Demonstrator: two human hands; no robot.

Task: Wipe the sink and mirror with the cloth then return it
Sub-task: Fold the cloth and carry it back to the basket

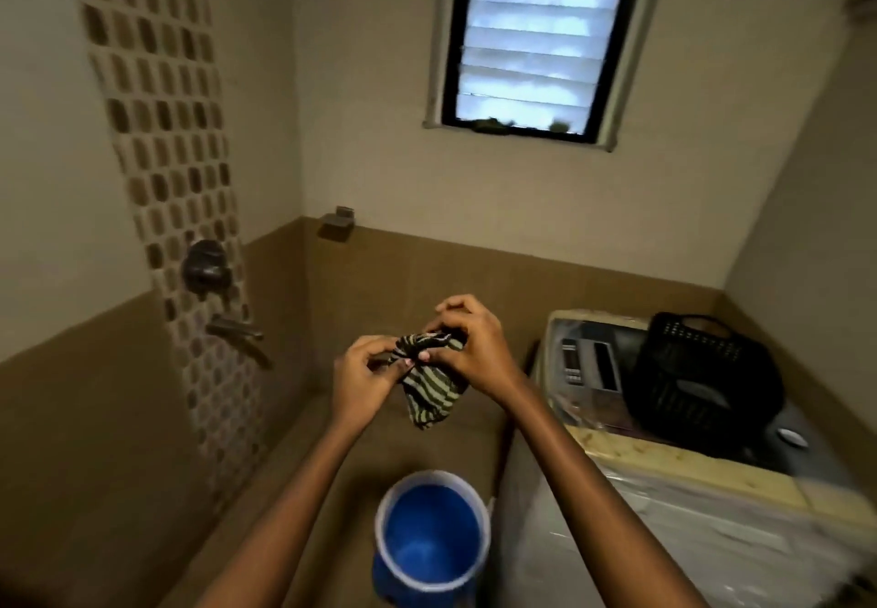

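A green-and-black striped cloth (431, 384) hangs bunched between both hands at mid-frame, in front of the brown tiled wall. My left hand (361, 377) pinches its left upper edge. My right hand (474, 346) grips the top of it from the right, fingers curled over the fabric. The lower part of the cloth dangles free above the floor. Neither a sink nor a mirror is in view.
A blue bucket (431, 546) stands on the floor below the hands. To the right is a washing machine (617, 489) with a black basket (702, 379) on top. A wall tap (237, 330) and mixer knob (206, 268) are at left, a louvred window (536, 33) above.
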